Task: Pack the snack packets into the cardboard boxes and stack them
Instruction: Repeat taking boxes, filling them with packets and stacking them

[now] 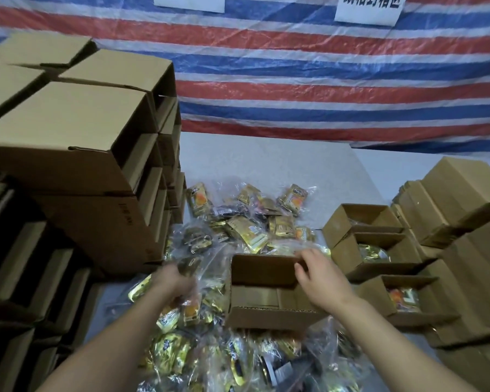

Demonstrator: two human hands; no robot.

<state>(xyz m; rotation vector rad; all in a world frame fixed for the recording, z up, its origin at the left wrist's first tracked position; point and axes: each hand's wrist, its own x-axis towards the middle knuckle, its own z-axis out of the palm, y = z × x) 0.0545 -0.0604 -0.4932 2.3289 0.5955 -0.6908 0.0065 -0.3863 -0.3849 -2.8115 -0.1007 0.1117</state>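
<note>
An open, empty cardboard box (262, 315) stands amid a heap of gold snack packets (249, 230) in clear plastic bags on the table. My right hand (320, 274) grips the box's far right flap at its top edge. My left hand (178, 281), blurred, reaches into the bagged packets left of the box and holds a clear bag of packets (191, 304). To the right, three open boxes (379, 258) stand in a row with packets inside.
Tall stacks of closed cardboard boxes (77, 137) fill the left side. Flat and folded boxes (464, 222) are piled at the right. A red, white and blue striped tarp (309, 80) hangs behind the grey table (266, 159).
</note>
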